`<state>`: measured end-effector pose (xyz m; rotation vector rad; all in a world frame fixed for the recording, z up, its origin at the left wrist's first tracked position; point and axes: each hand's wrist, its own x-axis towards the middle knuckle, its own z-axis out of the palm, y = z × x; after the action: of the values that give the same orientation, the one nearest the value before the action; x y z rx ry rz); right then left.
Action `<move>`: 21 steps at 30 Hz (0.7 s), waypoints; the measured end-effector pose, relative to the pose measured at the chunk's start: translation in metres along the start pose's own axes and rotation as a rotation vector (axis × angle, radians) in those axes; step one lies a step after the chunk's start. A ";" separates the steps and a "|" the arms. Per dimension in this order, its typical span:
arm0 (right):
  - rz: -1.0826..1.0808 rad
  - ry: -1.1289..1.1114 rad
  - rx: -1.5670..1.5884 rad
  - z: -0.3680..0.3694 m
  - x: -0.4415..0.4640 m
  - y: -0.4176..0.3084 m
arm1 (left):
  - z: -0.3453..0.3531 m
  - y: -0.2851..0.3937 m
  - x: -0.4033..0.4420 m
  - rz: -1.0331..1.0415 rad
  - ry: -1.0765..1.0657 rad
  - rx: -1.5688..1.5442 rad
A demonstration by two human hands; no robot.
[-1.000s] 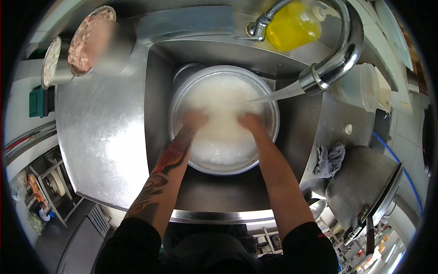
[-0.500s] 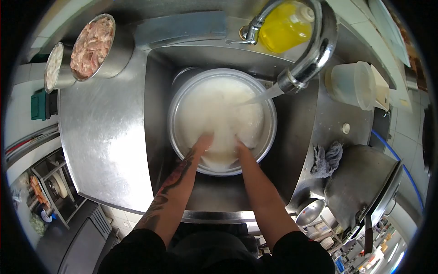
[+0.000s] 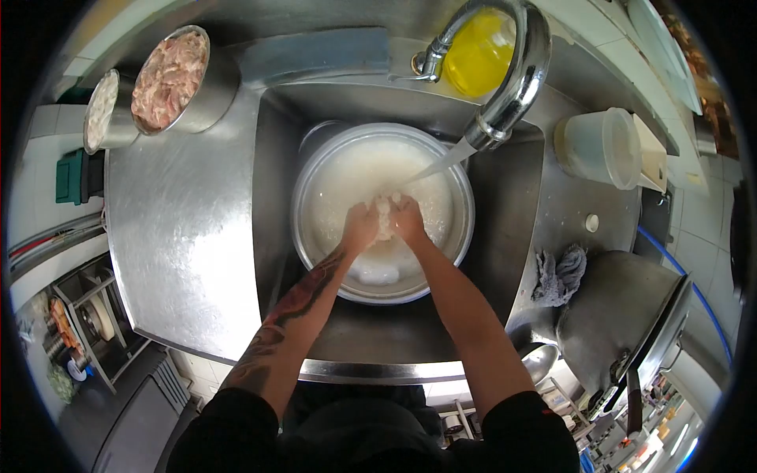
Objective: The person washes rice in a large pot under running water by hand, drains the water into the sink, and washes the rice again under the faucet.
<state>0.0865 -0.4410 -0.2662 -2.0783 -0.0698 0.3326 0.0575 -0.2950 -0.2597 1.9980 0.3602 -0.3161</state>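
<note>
A big round metal bowl (image 3: pixel 464 236) stands in the sink, full of cloudy white water (image 3: pixel 347 169) with pale grains that look like rice (image 3: pixel 384 225). My left hand (image 3: pixel 361 226) and my right hand (image 3: pixel 405 218) are close together at the surface in the middle of the bowl. Their fingers curl inward around a wet whitish clump of the grains. The fingertips are partly hidden by the hands and the milky water. From the faucet (image 3: pixel 490 126), a stream of water runs into the bowl just beyond my hands.
Metal containers of raw meat pieces (image 3: pixel 169 79) and a pale food (image 3: pixel 101 110) stand at the back left. Behind the faucet is a yellow liquid bottle (image 3: pixel 477 59). To the right are a plastic tub (image 3: pixel 603 148), a grey cloth (image 3: pixel 560 276) and a large pot (image 3: pixel 611 315).
Both hands have come up from under the cloudy water and moved farther into the bowl, closer together. A pale clump now shows between them. The water keeps running.
</note>
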 end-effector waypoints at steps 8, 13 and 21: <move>-0.413 -0.056 -0.655 -0.009 0.105 0.024 | -0.025 0.002 0.091 0.424 0.063 0.377; 0.146 -0.427 -0.730 -0.013 0.102 0.015 | -0.045 -0.004 0.092 0.193 -0.151 0.702; 0.438 -0.520 -0.727 -0.017 0.052 0.023 | -0.053 -0.029 0.059 0.002 -0.335 0.834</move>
<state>0.1394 -0.4572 -0.2887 -2.6543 -0.0478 1.2662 0.1037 -0.2288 -0.2827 2.6852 -0.0075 -0.8980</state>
